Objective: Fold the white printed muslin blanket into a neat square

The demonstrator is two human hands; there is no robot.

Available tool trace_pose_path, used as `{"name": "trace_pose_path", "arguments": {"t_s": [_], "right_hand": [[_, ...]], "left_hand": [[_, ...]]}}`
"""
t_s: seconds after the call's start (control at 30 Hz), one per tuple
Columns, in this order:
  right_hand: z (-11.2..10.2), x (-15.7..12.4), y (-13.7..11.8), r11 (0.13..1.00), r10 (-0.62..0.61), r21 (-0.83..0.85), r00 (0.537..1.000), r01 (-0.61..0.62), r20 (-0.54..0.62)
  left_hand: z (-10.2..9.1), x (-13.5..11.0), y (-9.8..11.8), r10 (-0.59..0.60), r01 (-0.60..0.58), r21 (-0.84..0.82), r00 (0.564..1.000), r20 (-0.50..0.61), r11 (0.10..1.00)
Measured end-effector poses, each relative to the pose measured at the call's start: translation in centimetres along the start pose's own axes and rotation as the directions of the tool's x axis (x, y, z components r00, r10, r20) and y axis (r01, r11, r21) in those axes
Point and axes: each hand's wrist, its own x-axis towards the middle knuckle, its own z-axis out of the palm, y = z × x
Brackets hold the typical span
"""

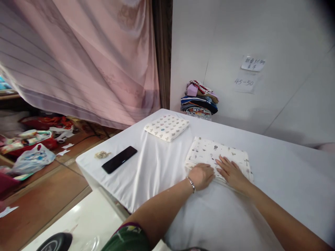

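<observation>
White cloth covers the table (157,167); a black phone (119,159) lies near its left edge, a second folded cloth (166,127) farther back, a stack of clothes (199,99) against the wall; nothing blocks the hands; the folded printed cloth (209,150), pale with small motifs, lies mid-table; left hand (202,175) curled on its near edge, right hand (231,172) pressed flat, fingers spread, neither gripping.
</observation>
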Motion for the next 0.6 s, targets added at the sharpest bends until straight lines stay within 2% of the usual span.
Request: {"name": "trace_pose_path", "arguments": {"t_s": [0.1, 0.23, 0.3, 0.37, 0.43, 0.47, 0.5, 0.6], "right_hand": [[0.0, -0.1, 0.1, 1.0, -0.001, -0.008, 1.0, 0.001, 0.002], [-0.3, 0.3, 0.1, 0.999, -0.021, -0.033, 1.0, 0.021, -0.003], [-0.5, 0.3, -0.1, 0.999, -0.004, -0.035, 1.0, 0.004, 0.0], [-0.8, 0.2, -0.4, 1.0, 0.017, -0.014, 1.0, -0.017, 0.021], [-0.9, 0.1, -0.7, 1.0, 0.026, 0.011, 0.999, -0.027, 0.042], [-1.0, 0.0, -0.9, 0.999, 0.025, 0.02, 0.999, -0.026, 0.047], [-1.1, 0.0, -1.0, 0.999, 0.023, 0.027, 0.999, -0.024, 0.047], [-1.6, 0.5, -1.0, 0.997, 0.019, 0.069, 0.998, -0.023, 0.064]], "left_hand": [[-0.4, 0.7, 0.5, -0.039, 0.039, 0.0, 0.999, -0.022, 0.999], [-1.0, 3.2, 0.9, -0.074, 0.076, 0.016, 0.993, -0.096, 0.997], [-1.2, 4.5, 0.0, -0.16, 0.164, 0.07, 0.985, -0.058, 0.984], [-1.2, 5.2, -1.5, -0.337, 0.326, 0.132, 0.939, 0.073, 0.936], [-1.0, 5.1, -3.1, -0.49, 0.463, 0.165, 0.845, 0.216, 0.871], [-0.9, 4.8, -3.7, -0.523, 0.495, 0.168, 0.816, 0.247, 0.852], [-0.7, 4.5, -4.2, -0.539, 0.512, 0.168, 0.802, 0.258, 0.842], [-0.2, 3.7, -4.7, -0.543, 0.515, 0.172, 0.806, 0.237, 0.84]]}}
